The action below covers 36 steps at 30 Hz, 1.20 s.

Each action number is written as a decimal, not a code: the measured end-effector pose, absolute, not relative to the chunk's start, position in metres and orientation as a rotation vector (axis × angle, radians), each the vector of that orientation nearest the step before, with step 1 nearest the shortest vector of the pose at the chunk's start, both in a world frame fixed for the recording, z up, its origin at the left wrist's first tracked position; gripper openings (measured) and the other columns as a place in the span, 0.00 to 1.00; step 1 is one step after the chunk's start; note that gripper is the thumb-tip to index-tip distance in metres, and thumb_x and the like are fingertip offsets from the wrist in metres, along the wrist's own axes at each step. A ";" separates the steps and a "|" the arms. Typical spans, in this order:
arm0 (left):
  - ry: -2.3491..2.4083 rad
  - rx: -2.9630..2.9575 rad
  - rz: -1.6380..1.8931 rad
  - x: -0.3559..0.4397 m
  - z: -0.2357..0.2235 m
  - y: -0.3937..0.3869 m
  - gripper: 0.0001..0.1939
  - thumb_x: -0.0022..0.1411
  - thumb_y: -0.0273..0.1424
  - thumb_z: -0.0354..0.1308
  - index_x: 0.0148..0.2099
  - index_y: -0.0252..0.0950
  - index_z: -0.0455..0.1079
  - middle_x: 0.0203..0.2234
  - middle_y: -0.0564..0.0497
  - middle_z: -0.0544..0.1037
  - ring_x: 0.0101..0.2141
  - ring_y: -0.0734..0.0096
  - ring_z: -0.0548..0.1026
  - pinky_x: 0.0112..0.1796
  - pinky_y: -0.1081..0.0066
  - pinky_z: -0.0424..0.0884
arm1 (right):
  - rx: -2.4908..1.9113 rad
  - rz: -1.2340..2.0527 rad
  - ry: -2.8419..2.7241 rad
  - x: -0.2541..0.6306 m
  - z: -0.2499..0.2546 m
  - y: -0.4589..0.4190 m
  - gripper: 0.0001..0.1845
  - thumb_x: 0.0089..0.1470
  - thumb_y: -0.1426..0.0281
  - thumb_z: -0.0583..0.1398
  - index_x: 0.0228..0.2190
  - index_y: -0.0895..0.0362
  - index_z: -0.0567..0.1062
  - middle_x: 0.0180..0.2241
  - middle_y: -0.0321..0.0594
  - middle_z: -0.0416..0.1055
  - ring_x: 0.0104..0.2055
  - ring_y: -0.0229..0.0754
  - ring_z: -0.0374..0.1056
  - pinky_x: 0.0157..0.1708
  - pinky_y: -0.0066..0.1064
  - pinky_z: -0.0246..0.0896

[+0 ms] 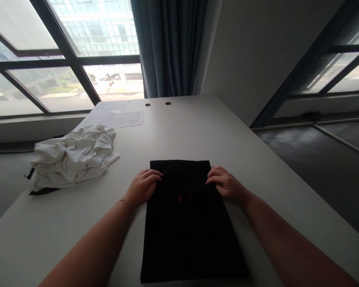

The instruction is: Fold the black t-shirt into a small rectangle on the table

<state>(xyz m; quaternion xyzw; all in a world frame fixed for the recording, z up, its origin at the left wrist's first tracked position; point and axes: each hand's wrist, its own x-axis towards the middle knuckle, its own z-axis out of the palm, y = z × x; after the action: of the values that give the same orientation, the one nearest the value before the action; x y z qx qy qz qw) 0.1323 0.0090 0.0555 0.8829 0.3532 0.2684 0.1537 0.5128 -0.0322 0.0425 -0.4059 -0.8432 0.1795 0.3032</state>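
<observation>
A black garment (191, 235), folded into a long flat rectangle, lies on the white table (191, 135) in front of me. Small reddish marks show on its upper part. My left hand (142, 186) grips its left edge near the far end, fingers curled over the cloth. On the opposite edge, my right hand (225, 182) holds the fabric in the same way at about the same height. The thumbs are partly hidden. What kind of garment it is I cannot tell.
A crumpled white garment (74, 153) lies at the table's left edge, with some black cloth under it. Behind it are sheets of paper (127, 118). Two round cable holes (147, 105) sit near the far edge. A blue curtain (170, 48) hangs beyond, beside windows.
</observation>
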 end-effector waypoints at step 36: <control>1.673 2.135 0.838 0.143 0.016 0.049 0.18 0.69 0.36 0.57 0.58 0.39 0.75 0.41 0.47 0.80 0.38 0.62 0.77 0.48 0.62 0.74 | -1.713 0.466 -1.628 0.515 0.008 0.044 0.14 0.55 0.60 0.62 0.38 0.54 0.82 0.31 0.38 0.79 0.32 0.42 0.72 0.34 0.32 0.64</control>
<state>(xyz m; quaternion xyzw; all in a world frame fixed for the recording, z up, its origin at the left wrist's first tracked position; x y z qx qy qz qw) 0.1431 0.0488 0.0161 0.7435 0.5826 0.2919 0.1505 0.5146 0.0441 0.0083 -0.6640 -0.6310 0.1807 0.3582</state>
